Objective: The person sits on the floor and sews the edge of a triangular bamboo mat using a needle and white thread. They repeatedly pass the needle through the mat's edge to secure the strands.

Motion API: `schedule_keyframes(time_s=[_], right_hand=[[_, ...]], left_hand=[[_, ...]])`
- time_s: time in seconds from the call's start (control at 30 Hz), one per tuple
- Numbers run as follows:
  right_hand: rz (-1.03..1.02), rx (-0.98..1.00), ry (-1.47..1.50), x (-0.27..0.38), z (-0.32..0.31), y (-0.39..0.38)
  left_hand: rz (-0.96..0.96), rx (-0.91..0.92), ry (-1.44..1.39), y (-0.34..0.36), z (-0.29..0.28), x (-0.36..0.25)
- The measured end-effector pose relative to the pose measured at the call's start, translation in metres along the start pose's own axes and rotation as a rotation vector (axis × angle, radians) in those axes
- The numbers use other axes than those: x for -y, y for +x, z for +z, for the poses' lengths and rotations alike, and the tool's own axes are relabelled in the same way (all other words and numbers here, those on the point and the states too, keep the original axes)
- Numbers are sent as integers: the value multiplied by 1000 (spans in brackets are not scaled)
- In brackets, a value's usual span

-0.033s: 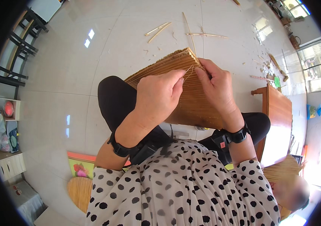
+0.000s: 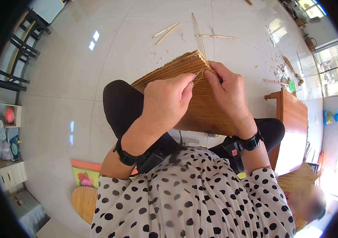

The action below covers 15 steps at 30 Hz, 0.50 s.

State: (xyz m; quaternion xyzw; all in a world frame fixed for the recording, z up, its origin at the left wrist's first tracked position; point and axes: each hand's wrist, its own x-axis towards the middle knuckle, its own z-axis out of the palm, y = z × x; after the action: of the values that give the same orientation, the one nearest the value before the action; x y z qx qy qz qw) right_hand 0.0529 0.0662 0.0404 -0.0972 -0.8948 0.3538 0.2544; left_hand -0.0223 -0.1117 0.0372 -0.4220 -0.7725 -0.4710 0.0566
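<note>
A thick panel of tan stalks [image 2: 207, 115], laid side by side and bound together, stands tilted between my knees. My left hand [image 2: 167, 97] is closed in a pinch on a thin pale thread [image 2: 199, 74], which forms a small loop near the panel's upper right corner. Around that corner, my right hand [image 2: 229, 88] grips the panel's edge with thumb and fingers, close beside the thread. The right fingertips are partly hidden behind the panel, and whether they also hold thread is unclear.
Loose stalks [image 2: 169, 32] and scraps lie on the tiled floor ahead. A brown wooden table [image 2: 294, 127] is at the right, with another person [image 2: 308, 202] behind it. Black-framed stools [image 2: 20, 51] line the left. A round stalk mat [image 2: 84, 203] rests at lower left.
</note>
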Motion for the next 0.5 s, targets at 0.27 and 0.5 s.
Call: schedule_keyframes(time_s=[0.27,0.5], right_hand=[[19,0,-22,4,-1,0],[18,-4,-15,2,1,-1]], left_hand=[[7,-41,-7,-1,0,2],[27,-95,-32,-1,3,1]])
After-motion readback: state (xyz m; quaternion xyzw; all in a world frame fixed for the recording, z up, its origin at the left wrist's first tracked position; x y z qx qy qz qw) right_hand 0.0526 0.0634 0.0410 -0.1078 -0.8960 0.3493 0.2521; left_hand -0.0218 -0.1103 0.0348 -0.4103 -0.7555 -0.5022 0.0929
